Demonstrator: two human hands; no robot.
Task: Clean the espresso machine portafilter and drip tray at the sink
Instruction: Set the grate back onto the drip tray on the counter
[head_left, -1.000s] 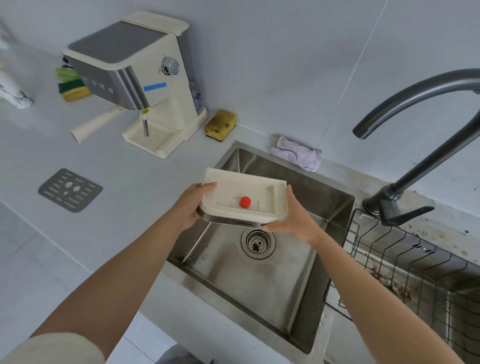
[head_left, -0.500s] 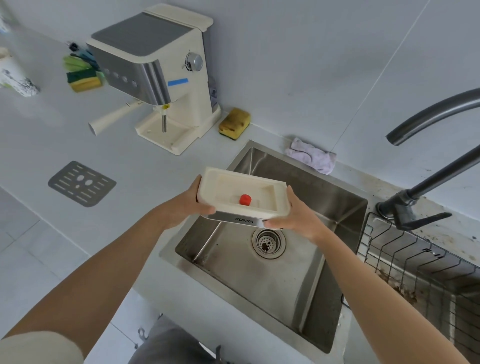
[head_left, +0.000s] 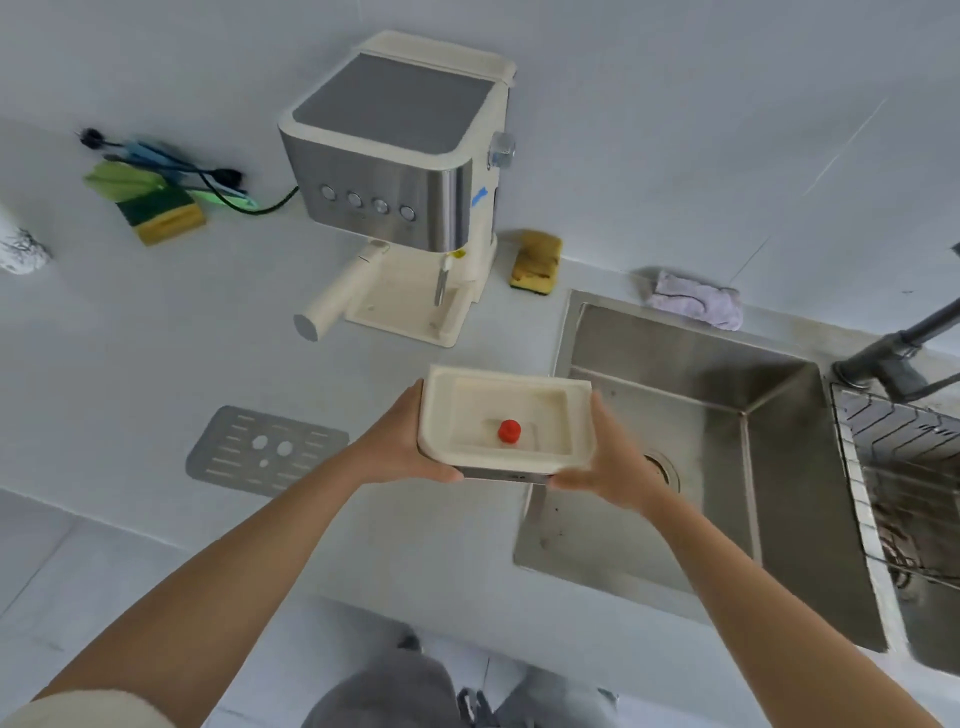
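Now, head view: I look down on the table (head_left: 130, 338) and sink (head_left: 675, 364).
Hands: my left hand (head_left: 400, 447) and right hand (head_left: 618, 467) each grip one end of the tray (head_left: 493, 460).
Tray: in the air, about level, over the sink's left rim; red float (head_left: 509, 431) inside.
Change: a second ago it hung over the drain (head_left: 662, 470); it has come left, toward the machine (head_left: 395, 156).
Meaning: I judge its sink step is ending. The portafilter (head_left: 337, 296) is in the machine and not done; the grate (head_left: 265, 449) lies on the table.

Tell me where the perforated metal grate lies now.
In the head view, the metal grate lies flat on the counter, left of the left hand holding the drip tray.
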